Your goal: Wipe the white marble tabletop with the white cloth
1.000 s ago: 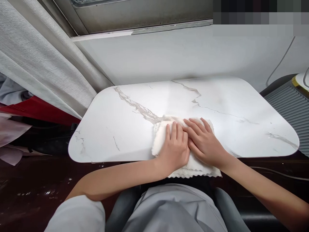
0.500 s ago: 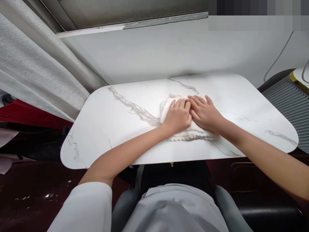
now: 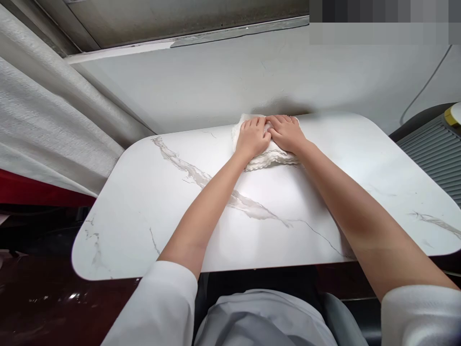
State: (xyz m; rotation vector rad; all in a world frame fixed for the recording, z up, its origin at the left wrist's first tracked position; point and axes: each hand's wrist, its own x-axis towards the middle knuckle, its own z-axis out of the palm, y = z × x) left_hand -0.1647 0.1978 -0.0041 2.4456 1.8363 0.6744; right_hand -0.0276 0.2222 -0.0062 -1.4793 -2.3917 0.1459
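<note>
A folded white cloth (image 3: pixel 273 158) with a scalloped edge lies at the far edge of the white marble-patterned table (image 3: pixel 223 250), close to the wall. My left hand (image 3: pixel 252 137) is closed over its left part, the fingers bent down onto the fabric. Against it, my right hand (image 3: pixel 286 133) grips the right part of the cloth with its fingers curved over the far side. Both palms press the cloth down on the tabletop, and their undersides are hidden.
Behind the table rises a pale wall (image 3: pixel 201 86) with a dark smudge near the cloth. A light curtain (image 3: pixel 54 105) hangs at the left. To the right stands a grey ribbed cabinet (image 3: pixel 432 149), and a thin cable (image 3: pixel 427 84) runs down the wall.
Both hands have pushed the cloth away from me, from the middle of the table to its far edge. My arms are stretched further forward, and the view has shifted slightly.
</note>
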